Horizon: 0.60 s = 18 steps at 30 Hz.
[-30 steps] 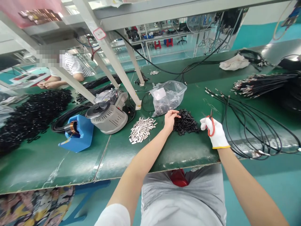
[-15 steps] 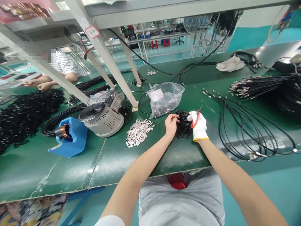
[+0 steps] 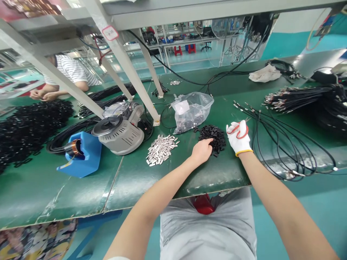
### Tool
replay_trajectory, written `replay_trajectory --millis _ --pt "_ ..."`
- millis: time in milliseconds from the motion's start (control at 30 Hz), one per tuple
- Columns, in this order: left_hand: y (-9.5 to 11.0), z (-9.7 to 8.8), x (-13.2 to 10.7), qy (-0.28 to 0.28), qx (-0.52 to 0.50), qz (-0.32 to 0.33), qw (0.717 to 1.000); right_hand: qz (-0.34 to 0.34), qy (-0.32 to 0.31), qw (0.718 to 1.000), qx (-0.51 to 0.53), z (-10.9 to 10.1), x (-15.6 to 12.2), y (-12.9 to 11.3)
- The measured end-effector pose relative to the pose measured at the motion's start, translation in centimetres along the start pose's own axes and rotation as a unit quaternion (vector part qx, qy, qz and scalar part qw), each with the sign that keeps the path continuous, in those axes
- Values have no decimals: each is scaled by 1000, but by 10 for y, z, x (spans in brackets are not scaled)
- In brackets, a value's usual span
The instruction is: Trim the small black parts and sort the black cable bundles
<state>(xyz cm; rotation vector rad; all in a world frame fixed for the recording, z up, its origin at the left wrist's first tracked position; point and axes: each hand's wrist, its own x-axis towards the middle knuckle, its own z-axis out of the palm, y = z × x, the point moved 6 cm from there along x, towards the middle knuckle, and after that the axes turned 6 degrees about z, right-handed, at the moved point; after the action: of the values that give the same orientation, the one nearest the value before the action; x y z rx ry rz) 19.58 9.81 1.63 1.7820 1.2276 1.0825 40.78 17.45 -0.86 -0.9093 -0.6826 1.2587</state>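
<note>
My left hand (image 3: 202, 151) is bare and rests at the near left side of a pile of small black pieces (image 3: 217, 135). Its index finger is stretched out onto the pieces, the other fingers are curled under, and nothing shows in its grasp. On the right, my right hand (image 3: 239, 139) wears a white glove with a yellow cuff. It is closed on red-handled scissors (image 3: 238, 126), whose tips point away from me; it sits just beside the black pile, apart from it. Left of my left hand lies a heap of small silvery metal pieces (image 3: 161, 150).
A clear plastic bag (image 3: 193, 112) lies behind the pile. Coiled black cables (image 3: 292, 151) spread to the right. At left stand a grey round machine (image 3: 121, 137) and a blue tape dispenser (image 3: 90, 155). Shelf posts (image 3: 130, 65) rise behind; a person (image 3: 72, 72) sits beyond.
My right hand has moved right, off the black pile, with the scissors. My left hand has gone from a raised, bent-finger pose to pressing its index finger on the pile's near side.
</note>
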Motion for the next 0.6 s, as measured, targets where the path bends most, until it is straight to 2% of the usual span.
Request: replay_trajectory --millis 133,300,467,600 --pt "3 -2 8 0 4 -19 1000 6 6 999 46 -7 -4 0" --pt "7 -8 -14 -23 -17 -35 999 14 8 998 64 -12 -3 1" --pt "0 -15 -29 -18 -112 -83 990 30 9 997 77 -12 -2 3" --pt "-4 -17 -37 -47 -204 -162 964 46 19 994 96 -12 0 4"
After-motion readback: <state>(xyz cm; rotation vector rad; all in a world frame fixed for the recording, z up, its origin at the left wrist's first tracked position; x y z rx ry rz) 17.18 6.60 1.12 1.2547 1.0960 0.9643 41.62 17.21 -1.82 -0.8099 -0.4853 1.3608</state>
